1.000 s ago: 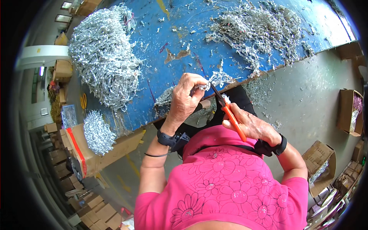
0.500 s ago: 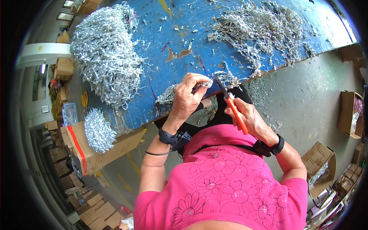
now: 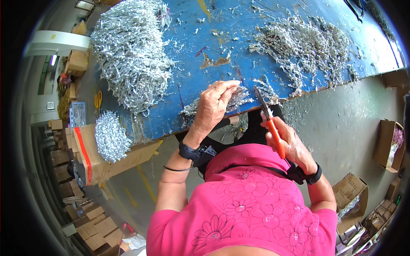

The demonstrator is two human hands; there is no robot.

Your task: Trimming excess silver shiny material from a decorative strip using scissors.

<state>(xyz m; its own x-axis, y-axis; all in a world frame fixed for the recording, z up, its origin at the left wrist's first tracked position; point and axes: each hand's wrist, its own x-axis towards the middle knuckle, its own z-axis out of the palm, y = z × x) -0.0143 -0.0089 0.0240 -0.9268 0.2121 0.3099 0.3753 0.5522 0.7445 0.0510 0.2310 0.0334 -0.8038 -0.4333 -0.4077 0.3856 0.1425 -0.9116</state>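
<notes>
My right hand [image 3: 290, 138] is wrapped round a pair of scissors [image 3: 275, 134] with orange handles, and their dark blades point up toward the table edge. My left hand [image 3: 212, 106] pinches, thumb against fingers, at a small tuft of silver tinsel [image 3: 242, 97] by the edge of the table. Part of that tuft is hidden behind the fingers. Another loose clump of tinsel [image 3: 267, 90] lies just beyond the scissor tips. More strands lie under my left wrist.
The blue table [image 3: 192, 40] carries a large bundle of shiny tinsel [image 3: 132, 55] on the left and a tangled heap of tinsel [image 3: 305, 49] on the right. A cardboard box [image 3: 124, 153] stands at the left with a tinsel bunch [image 3: 111, 136] on it. Yellow-handled scissors [image 3: 98, 99] hang nearby.
My right hand has drawn the scissors slightly down and right, away from my left hand. The left fingers have straightened somewhat. The whole view has shifted a little.
</notes>
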